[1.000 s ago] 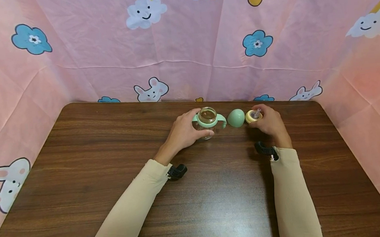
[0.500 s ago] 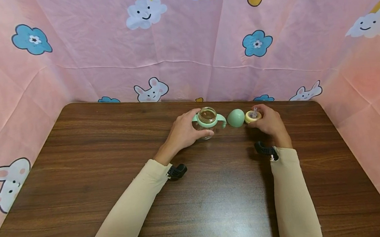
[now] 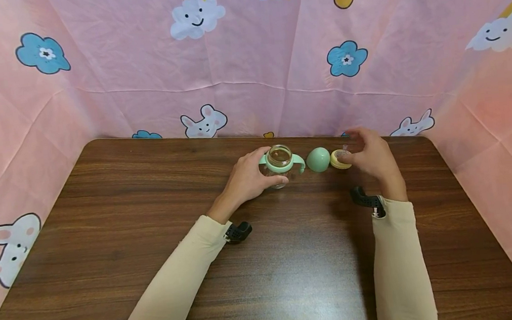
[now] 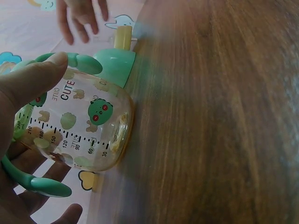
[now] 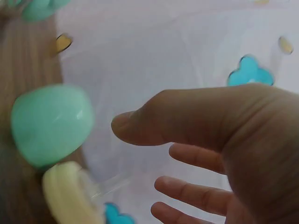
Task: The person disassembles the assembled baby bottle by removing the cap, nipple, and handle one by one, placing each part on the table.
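Observation:
A clear baby bottle [image 4: 79,126] with green handles and printed measuring marks stands uncapped on the table. My left hand [image 3: 249,175] holds it, thumb on the near side and fingers behind. To its right sits a green domed cap [image 3: 318,160]. Beside the cap lies a yellow screw ring [image 3: 339,160] with a clear straw-like piece poking up. Over that ring hovers my right hand [image 3: 371,154], its thumb and fingers spread apart. In the right wrist view a gap shows between those fingers and the yellow ring, and nothing is held.
The brown wooden table [image 3: 274,260] reaches back to a pink printed cloth [image 3: 251,53] hung along its far edge and both sides. Bottle, cap and ring stand in a row near that far edge.
My right hand has let go of the yellow ring, opened and lifted off up and to the right. The ring's straw piece had tipped more upright before that. My left hand stays put.

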Demonstrator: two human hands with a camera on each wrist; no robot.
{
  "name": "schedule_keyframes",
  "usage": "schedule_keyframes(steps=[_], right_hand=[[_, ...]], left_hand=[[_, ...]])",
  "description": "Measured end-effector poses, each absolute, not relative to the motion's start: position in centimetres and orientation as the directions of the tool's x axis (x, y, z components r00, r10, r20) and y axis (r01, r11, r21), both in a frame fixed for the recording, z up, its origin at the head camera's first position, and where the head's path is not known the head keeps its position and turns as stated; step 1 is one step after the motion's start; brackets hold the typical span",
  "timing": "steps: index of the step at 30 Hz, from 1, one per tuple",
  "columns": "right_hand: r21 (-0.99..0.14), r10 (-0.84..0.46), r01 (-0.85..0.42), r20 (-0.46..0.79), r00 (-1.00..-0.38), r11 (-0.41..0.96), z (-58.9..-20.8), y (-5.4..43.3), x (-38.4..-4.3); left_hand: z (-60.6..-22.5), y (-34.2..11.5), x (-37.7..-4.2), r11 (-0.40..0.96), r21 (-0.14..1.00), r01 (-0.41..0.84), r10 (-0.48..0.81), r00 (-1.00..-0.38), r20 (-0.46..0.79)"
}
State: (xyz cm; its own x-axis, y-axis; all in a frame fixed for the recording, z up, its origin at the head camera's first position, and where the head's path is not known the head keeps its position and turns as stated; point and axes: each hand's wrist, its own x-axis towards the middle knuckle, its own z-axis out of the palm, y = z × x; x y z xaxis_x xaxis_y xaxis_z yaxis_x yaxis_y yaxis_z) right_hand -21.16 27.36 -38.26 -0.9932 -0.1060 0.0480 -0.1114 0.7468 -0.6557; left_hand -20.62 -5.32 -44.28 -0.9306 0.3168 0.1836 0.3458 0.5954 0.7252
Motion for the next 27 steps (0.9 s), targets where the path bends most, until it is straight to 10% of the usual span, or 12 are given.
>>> schedule_keyframes(steps=[16, 27], right_hand=[[-0.590, -0.209, -0.309, 0.233, -0.950, 0.746, -34.1, 22.7, -18.4], [-0.574, -0.355, -0.319, 0.052, -0.934, 0.755, -36.3, 19.8, -19.6]], left_hand=[[-44.2, -5.3, -20.5, 0.601, 0.723, 0.341, 0.314, -0.932, 0.179], [-44.3, -5.4, -20.7, 0.599, 0.730, 0.329, 0.315, -0.935, 0.163]])
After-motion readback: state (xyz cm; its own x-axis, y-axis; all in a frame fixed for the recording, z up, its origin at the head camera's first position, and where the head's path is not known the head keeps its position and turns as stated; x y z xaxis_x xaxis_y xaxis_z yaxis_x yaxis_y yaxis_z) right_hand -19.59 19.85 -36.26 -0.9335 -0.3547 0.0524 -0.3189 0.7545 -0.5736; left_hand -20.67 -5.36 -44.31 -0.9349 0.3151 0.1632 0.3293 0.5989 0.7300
